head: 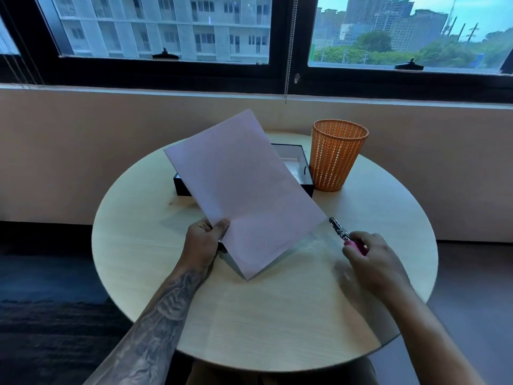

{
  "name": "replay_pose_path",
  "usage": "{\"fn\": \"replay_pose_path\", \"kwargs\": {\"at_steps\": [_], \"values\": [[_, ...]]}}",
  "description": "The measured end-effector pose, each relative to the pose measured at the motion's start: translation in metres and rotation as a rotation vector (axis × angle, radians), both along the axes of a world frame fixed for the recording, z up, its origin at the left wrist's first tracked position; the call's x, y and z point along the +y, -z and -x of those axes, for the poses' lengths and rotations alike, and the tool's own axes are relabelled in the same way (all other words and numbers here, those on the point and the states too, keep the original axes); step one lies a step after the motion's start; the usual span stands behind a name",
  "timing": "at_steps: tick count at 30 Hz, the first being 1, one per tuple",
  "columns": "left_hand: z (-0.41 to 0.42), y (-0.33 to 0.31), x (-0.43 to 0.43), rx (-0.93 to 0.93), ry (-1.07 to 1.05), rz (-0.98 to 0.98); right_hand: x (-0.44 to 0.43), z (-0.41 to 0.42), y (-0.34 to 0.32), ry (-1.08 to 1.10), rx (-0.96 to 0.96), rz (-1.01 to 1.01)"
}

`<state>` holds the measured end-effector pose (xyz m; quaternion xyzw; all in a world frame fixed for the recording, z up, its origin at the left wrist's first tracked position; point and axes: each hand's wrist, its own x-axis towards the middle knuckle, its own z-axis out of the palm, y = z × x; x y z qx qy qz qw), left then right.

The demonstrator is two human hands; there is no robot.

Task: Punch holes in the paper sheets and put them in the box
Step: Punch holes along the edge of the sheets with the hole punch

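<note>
Round pale wooden table (277, 315) stands below a dark-framed window (288, 37). Left hand (204, 240) pinches a white paper sheet (244, 190), raised over the far black open box (301, 173). Right hand (372, 258) grips a pink-handled metal hole punch (342, 233), right of the sheet.

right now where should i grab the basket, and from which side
Probably the rim, coming from above or the right. The basket stands upright with an open mouth and widens toward the top, so fingers can hook over the edge. The box sits close on its left, crowding that side.
</note>
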<state>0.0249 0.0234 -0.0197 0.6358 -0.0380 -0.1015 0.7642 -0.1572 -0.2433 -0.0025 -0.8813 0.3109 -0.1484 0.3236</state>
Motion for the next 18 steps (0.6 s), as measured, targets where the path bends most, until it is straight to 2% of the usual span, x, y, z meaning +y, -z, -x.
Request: {"fn": "replay_pose_path", "kwargs": {"at_steps": [3, 5, 9, 13, 18], "values": [[0.000, 0.001, -0.001, -0.004, -0.029, 0.032, 0.013, 0.006, -0.012, -0.178, -0.205, -0.475], [0.001, 0.003, -0.002, -0.014, -0.050, 0.046, 0.020, 0.008, -0.011, -0.283, -0.197, -0.733], [0.003, 0.006, -0.001, -0.068, -0.084, 0.028, 0.030, 0.005, -0.001, -0.379, -0.173, -1.065], [0.008, 0.007, 0.001, -0.089, -0.126, 0.041, 0.037, 0.007, -0.002, -0.418, -0.117, -1.181], [0.006, 0.010, 0.003, -0.094, -0.195, 0.060, 0.045, 0.007, -0.010, -0.493, 0.009, -1.043]]}}
